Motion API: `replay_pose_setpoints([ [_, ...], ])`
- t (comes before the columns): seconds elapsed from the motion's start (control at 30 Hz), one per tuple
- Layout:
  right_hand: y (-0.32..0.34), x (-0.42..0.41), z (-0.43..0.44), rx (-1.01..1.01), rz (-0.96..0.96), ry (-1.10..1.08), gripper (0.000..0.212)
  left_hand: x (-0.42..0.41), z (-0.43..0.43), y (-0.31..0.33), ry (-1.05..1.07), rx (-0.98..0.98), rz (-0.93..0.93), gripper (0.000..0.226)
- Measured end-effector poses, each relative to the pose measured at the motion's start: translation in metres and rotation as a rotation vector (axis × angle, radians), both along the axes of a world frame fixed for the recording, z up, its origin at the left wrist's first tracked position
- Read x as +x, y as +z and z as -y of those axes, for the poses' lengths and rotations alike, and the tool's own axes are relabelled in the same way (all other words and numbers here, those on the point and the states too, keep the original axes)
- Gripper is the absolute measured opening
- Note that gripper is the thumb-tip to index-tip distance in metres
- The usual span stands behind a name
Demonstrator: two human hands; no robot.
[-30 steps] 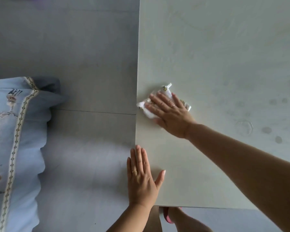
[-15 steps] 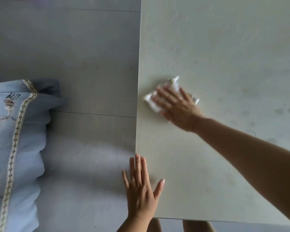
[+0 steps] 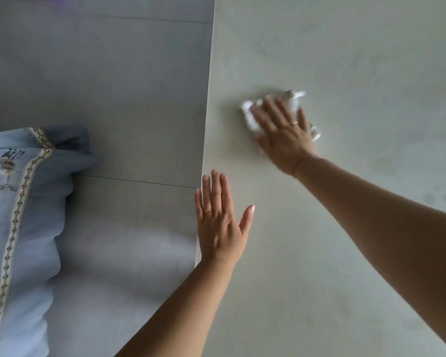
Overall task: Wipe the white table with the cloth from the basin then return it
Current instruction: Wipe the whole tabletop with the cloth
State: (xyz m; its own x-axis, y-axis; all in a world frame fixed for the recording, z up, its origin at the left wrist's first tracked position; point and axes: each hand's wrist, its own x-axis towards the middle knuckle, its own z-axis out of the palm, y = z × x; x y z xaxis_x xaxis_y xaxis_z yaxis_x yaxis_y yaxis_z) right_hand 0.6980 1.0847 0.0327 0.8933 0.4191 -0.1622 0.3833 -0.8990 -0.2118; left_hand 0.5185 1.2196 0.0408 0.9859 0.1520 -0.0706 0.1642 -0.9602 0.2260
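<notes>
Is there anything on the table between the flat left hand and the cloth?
No: in the head view only bare white table separates the left hand from the cloth.

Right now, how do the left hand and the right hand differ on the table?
The left hand rests bare on the white table at its left edge; the right hand presses the cloth against the top. The left hand is nearer the person; the right hand reaches farther out and farther in from that edge. Both lie flat, palm down.
</notes>
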Motion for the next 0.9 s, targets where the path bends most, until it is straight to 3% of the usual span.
replay_pose_setpoints([
  [0.07, 0.0, 0.007, -0.006, 0.045, -0.002, -0.259, 0.056, 0.02, 0.0, -0.002, -0.011, -0.002, 0.014, 0.074],
  [0.13, 0.0, -0.006, -0.031, 0.065, -0.02, -0.273, 0.057, 0.039, 0.0, -0.005, -0.004, 0.008, 0.026, 0.075],
  [0.27, 0.002, -0.014, -0.035, 0.031, -0.022, 0.234, 0.053, 0.062, -0.004, -0.011, 0.006, 0.046, 0.008, 0.078],
  [0.33, 0.0, 0.012, -0.013, -0.021, 0.015, 0.316, 0.053, 0.066, -0.005, -0.013, -0.03, 0.045, 0.01, 0.078],
  [0.53, -0.002, 0.033, -0.033, 0.08, -0.011, -0.299, 0.054, 0.067, -0.005, -0.016, -0.067, 0.039, -0.02, 0.078],
  [0.57, -0.002, 0.022, -0.05, 0.09, -0.019, -0.27, 0.056, 0.067, -0.005, -0.015, -0.065, 0.038, -0.031, 0.078],
  [0.7, 0.001, 0.007, -0.064, 0.08, -0.043, 0.177, 0.054, 0.068, -0.004, -0.011, -0.064, 0.022, -0.061, 0.076],
  [0.77, -0.002, 0.034, -0.041, 0.035, 0.008, 0.24, 0.054, 0.068, -0.005, -0.011, -0.064, 0.014, -0.055, 0.077],
  [0.9, -0.007, 0.078, -0.017, 0.065, -0.003, -0.198, 0.055, 0.067, -0.005, -0.014, -0.062, 0.017, -0.049, 0.077],
])
